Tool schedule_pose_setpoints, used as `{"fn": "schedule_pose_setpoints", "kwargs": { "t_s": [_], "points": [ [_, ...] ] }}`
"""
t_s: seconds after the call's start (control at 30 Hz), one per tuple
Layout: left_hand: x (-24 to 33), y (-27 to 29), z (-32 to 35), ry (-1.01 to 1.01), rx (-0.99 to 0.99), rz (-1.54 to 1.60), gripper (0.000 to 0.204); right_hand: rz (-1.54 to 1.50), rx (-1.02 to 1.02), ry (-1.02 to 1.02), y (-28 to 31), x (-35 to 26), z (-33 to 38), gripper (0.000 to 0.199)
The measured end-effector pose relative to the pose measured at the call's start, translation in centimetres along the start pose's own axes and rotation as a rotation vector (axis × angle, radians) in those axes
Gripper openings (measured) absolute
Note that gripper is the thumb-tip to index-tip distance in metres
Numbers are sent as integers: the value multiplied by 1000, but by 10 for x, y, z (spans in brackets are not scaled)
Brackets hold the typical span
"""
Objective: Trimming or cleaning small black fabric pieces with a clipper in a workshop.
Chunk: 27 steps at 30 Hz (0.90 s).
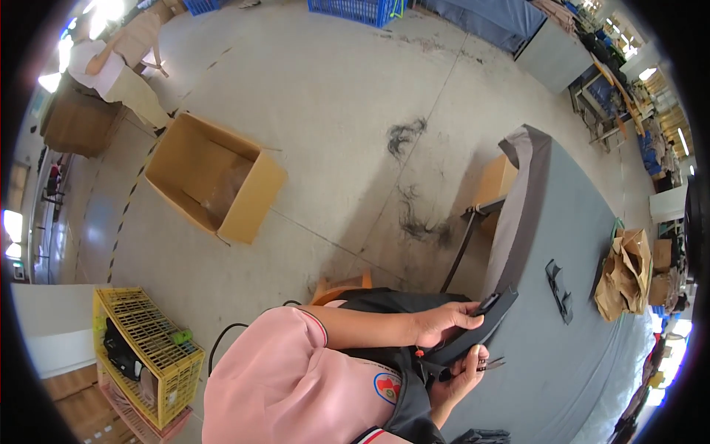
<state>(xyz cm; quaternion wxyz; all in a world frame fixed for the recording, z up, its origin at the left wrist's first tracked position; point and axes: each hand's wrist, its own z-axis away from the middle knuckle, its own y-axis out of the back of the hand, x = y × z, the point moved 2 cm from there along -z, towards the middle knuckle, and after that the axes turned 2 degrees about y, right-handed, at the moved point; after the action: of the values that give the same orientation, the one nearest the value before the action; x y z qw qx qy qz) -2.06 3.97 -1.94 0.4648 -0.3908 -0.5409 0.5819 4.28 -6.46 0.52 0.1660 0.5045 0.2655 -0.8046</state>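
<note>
My left hand (450, 322) is closed on a long, flat black fabric piece (497, 318), its thumb pressed on the upper side. The piece slants over the near edge of the grey-covered table (569, 214). Below it, my right hand (464, 376) grips small thread snips (491, 364), whose pointed blades stick out past the fingers. The right fingers also lie close against the black piece; whether they touch it I cannot tell. Another black strap-like piece (560, 292) rests on the table beyond my hands.
A crumpled brown paper bag (625, 274) stands on the table's far side. Folded black pieces (481, 436) lie at the bottom edge. On the floor are an open cardboard box (255, 196), a yellow crate (148, 355) and dark thread scraps (407, 137). Another person (118, 74) stands at upper left.
</note>
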Motion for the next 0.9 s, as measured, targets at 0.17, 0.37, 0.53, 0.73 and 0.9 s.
{"fn": "schedule_pose_setpoints", "kwargs": {
  "t_s": [0.17,0.37,0.53,0.73,0.9],
  "points": [
    [27,9,-2,-70,149,-85,22,139,130,-87,-25,-5,-12,11],
    [51,23,-15,20,207,-74,38,348,47,292,-6,-23,-29,28],
    [26,14,-44,86,236,-120,44,880,174,652,26,-53,-30,26],
    [2,5,-47,173,143,-196,41,931,178,698,44,-55,-37,26],
    [-8,0,-49,219,201,-251,39,910,244,690,56,-48,-38,26]
  ]
}}
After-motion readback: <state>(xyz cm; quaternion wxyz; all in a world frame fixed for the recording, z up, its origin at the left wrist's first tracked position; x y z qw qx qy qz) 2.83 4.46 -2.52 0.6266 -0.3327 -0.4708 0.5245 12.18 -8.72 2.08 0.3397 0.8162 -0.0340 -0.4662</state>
